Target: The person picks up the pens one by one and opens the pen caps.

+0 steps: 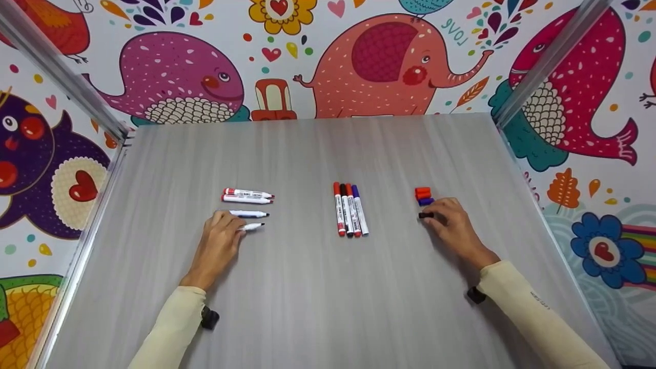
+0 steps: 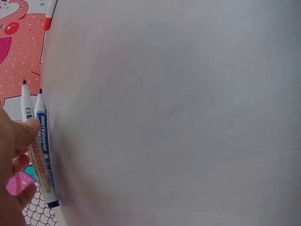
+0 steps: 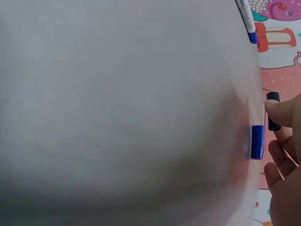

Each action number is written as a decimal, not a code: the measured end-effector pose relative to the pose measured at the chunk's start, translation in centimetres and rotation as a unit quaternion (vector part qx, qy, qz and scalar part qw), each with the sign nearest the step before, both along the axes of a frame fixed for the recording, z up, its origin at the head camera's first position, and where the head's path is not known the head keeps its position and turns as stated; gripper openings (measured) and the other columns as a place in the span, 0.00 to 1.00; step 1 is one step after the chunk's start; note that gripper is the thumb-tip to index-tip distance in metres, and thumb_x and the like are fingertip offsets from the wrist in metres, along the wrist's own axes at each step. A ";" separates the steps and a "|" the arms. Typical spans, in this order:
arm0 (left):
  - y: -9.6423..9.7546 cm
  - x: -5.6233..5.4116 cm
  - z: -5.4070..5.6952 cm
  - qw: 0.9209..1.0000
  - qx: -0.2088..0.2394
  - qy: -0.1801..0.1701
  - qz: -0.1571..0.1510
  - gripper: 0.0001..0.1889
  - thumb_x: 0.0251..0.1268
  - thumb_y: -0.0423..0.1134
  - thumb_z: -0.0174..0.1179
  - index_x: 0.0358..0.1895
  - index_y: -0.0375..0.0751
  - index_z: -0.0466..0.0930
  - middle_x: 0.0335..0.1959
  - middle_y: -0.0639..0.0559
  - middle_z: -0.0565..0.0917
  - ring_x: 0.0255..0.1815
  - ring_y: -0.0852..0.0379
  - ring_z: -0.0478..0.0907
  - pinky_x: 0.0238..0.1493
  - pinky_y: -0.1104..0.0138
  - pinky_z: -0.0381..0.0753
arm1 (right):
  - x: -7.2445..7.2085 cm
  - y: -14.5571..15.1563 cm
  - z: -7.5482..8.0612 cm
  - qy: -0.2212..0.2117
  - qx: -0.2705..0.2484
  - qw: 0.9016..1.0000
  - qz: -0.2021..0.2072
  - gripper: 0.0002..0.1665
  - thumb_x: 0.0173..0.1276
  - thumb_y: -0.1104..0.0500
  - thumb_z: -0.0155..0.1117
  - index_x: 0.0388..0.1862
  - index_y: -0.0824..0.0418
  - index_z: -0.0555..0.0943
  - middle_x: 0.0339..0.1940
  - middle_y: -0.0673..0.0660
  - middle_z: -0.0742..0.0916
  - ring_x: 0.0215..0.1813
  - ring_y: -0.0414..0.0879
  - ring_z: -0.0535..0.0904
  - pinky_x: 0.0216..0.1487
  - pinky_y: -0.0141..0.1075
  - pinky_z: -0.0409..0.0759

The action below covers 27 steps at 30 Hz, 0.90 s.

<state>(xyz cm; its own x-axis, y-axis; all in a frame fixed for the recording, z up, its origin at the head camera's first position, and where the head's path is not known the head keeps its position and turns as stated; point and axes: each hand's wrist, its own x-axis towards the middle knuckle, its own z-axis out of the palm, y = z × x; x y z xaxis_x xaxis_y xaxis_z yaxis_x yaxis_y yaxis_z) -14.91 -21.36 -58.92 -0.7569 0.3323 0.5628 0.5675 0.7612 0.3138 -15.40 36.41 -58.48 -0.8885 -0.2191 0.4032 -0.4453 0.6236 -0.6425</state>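
Between the thumb and fingers of my left hand (image 1: 218, 243) is an uncapped whiteboard marker (image 1: 252, 226) with a black tip pointing right. Just beyond it an uncapped blue marker (image 1: 251, 214) lies roughly parallel; the left wrist view shows the blue marker (image 2: 43, 134) beside the black one (image 2: 26, 96). My right hand (image 1: 456, 233) pinches a black marker cap (image 1: 425, 215) between thumb and fingers, also visible as a black cap (image 3: 273, 96) in the right wrist view. Close by lie a blue cap (image 1: 425, 202) and red caps (image 1: 423, 190).
Two uncapped red markers (image 1: 248, 197) lie beyond the left hand. Several capped markers (image 1: 350, 210) in red, black and blue lie side by side mid-table. The grey table (image 1: 307, 297) meets printed wall panels at its back and sides, with metal posts (image 1: 551, 64) at the corners.
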 end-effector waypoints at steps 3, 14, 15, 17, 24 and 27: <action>-0.1 -0.1 0.0 1.000 -0.002 -0.003 0.001 0.11 0.57 0.20 0.78 0.40 0.32 0.88 0.39 0.42 0.84 0.49 0.37 0.78 0.52 0.38 0.78 | -0.1 0.3 -0.2 -0.005 0.002 1.000 -0.009 0.12 0.64 0.78 0.78 0.44 0.70 0.90 0.46 0.63 0.89 0.55 0.59 0.79 0.61 0.27 0.68; -0.2 -0.4 -0.1 1.000 -0.012 -0.009 -0.007 0.10 0.57 0.21 0.78 0.41 0.31 0.90 0.40 0.42 0.86 0.52 0.36 0.78 0.57 0.37 0.76 | -0.4 1.2 -0.9 -0.026 0.007 0.999 -0.040 0.13 0.65 0.78 0.77 0.46 0.68 0.92 0.48 0.61 0.89 0.56 0.57 0.79 0.58 0.27 0.69; -0.2 -0.4 -0.2 1.000 -0.013 -0.007 -0.007 0.10 0.57 0.21 0.78 0.41 0.31 0.90 0.40 0.41 0.86 0.52 0.36 0.78 0.58 0.37 0.76 | -0.5 1.3 -0.9 -0.028 0.006 0.999 -0.041 0.13 0.65 0.79 0.77 0.46 0.68 0.92 0.48 0.61 0.89 0.56 0.57 0.79 0.58 0.26 0.69; -0.1 -0.5 -0.2 1.000 -0.019 -0.007 -0.004 0.10 0.57 0.21 0.77 0.41 0.31 0.90 0.40 0.41 0.86 0.53 0.36 0.78 0.58 0.37 0.75 | -0.6 1.3 -0.9 -0.030 0.006 0.999 -0.043 0.13 0.65 0.78 0.77 0.46 0.69 0.91 0.48 0.62 0.89 0.56 0.57 0.78 0.59 0.25 0.68; 0.2 -1.0 -0.1 0.999 -0.033 -0.017 0.005 0.07 0.61 0.23 0.76 0.41 0.31 0.90 0.41 0.41 0.86 0.55 0.35 0.78 0.61 0.36 0.74 | -0.9 1.1 -1.0 -0.031 0.000 0.998 -0.048 0.12 0.66 0.77 0.77 0.47 0.70 0.91 0.48 0.65 0.88 0.56 0.57 0.78 0.59 0.24 0.68; 0.3 -1.2 -0.2 0.999 -0.036 -0.013 0.008 0.06 0.62 0.23 0.75 0.41 0.31 0.90 0.41 0.40 0.86 0.55 0.34 0.78 0.61 0.36 0.74 | -1.0 1.0 -1.0 -0.028 -0.004 0.998 -0.048 0.11 0.66 0.77 0.77 0.47 0.70 0.91 0.49 0.66 0.87 0.57 0.57 0.77 0.60 0.25 0.68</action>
